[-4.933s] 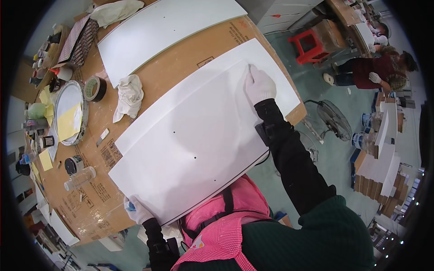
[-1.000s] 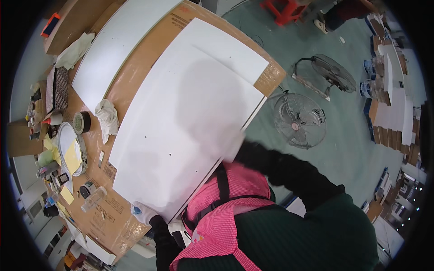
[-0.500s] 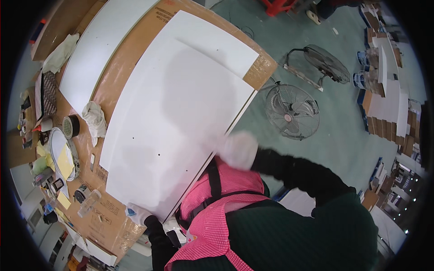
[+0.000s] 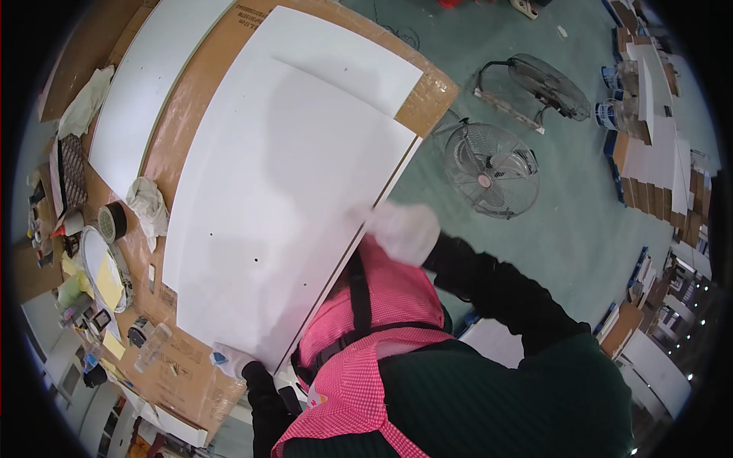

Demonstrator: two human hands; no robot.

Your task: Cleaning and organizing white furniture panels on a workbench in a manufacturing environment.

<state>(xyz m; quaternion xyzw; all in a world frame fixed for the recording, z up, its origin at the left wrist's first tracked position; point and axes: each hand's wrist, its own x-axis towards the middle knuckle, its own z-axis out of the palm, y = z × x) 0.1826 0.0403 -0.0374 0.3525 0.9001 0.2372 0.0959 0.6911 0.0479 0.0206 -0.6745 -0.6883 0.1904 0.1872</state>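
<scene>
A large white panel (image 4: 282, 175) with a few small dark holes lies on top of another white panel (image 4: 382, 76), on a cardboard-covered worktable (image 4: 437, 91). My left hand (image 4: 231, 360), in a white glove, is closed over the upper panel's near left end, and a blue patch shows at the fingers. At the panel's right-hand long edge is my right hand (image 4: 405, 231), also gloved. Motion smears its fingers, so whether it holds anything cannot be made out. A thin dark gap runs along that edge.
Another white panel (image 4: 153, 84) lies at the far left. A crumpled white cloth (image 4: 148, 208), a tape roll (image 4: 112, 222), a round lid (image 4: 99, 259) and a clear bottle (image 4: 153, 347) are on the table's left. Two floor fans (image 4: 492, 172) stand to the right, with panel stacks (image 4: 649, 168) beyond.
The view has shifted slightly, so panels and fans sit a little higher. My right hand remains blurred near the panel's right edge; my left hand stays at the corner.
</scene>
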